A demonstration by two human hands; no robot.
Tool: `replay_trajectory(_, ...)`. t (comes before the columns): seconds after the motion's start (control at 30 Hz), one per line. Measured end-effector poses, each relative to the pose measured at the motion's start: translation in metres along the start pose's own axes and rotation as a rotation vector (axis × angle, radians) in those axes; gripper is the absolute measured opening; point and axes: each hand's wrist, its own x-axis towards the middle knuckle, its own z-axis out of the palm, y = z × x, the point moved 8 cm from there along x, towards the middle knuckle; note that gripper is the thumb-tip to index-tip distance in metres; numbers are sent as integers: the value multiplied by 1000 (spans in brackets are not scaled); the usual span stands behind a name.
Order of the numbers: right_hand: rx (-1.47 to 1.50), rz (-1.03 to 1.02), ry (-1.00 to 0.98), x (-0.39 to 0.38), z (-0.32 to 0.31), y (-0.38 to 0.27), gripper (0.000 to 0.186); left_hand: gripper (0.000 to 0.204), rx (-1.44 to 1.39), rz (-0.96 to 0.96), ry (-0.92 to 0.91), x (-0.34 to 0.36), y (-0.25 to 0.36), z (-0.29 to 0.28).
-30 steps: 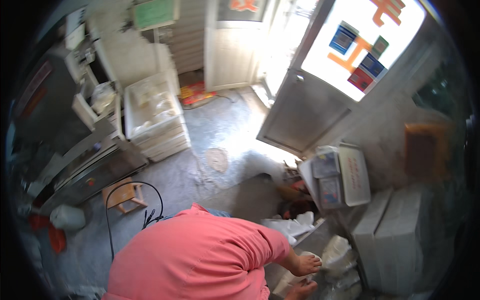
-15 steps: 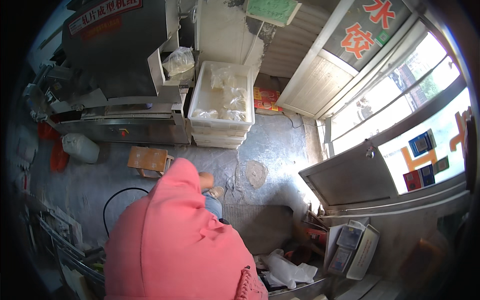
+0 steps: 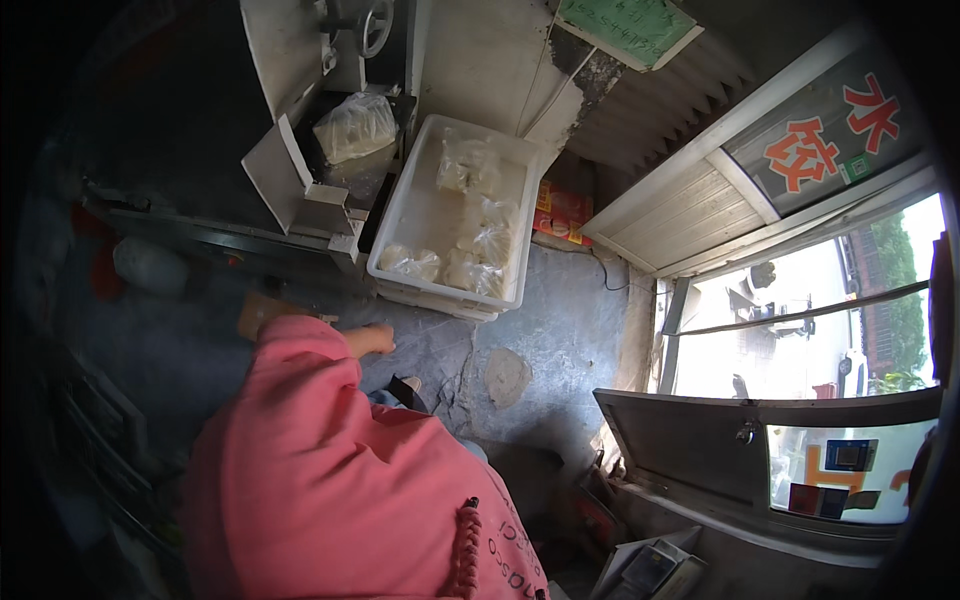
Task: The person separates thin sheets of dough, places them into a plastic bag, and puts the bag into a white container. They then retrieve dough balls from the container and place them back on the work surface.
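Observation:
My left hand (image 3: 373, 340) reaches out of a pink sleeve (image 3: 300, 345), above the floor. Its fingers look curled in, and nothing shows in them. The hand is apart from everything, just below a white plastic bin (image 3: 387, 276) on top of a stack of bins. Clear bags of pale food, probably dumplings, lie in that bin; one bag (image 3: 410, 263) is in its near left corner, others along its right side. Left of the hand, a small wooden stool (image 3: 262, 312) is partly covered by my sleeve. My right hand is out of sight.
A large dark machine (image 3: 160, 130) fills the left, with a clear bag of pale food (image 3: 357, 128) on its ledge. A plastic jug (image 3: 150, 268) stands below it. At right are an open door panel (image 3: 690, 440) and bright windows. Red packaging (image 3: 562, 213) lies behind the bins.
My view has turned and come nearer to the bins. My left hand now shows beyond the sleeve, where before only the sleeve and part of the forearm or leg were visible.

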Motion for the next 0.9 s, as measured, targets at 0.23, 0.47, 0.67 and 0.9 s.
replay_trajectory(0.23, 186, -41, -73, 66, -9, -42, 13, 33, -360, -82, 433, 43, 37, -85)
replay_trajectory(0.47, 856, -343, -304, 176, 7, -259, 14, 26, -366, 171, 222, 8, 112, -66)
replay_trajectory(0.67, 1001, -268, -416, 212, -13, -493, 13, 32, -561, 132, 520, 64, 87, -175)
replay_trajectory(0.9, 1047, -391, -800, 165, -13, -739, 19, 65, -1332, -18, 635, 175, -1, -251)
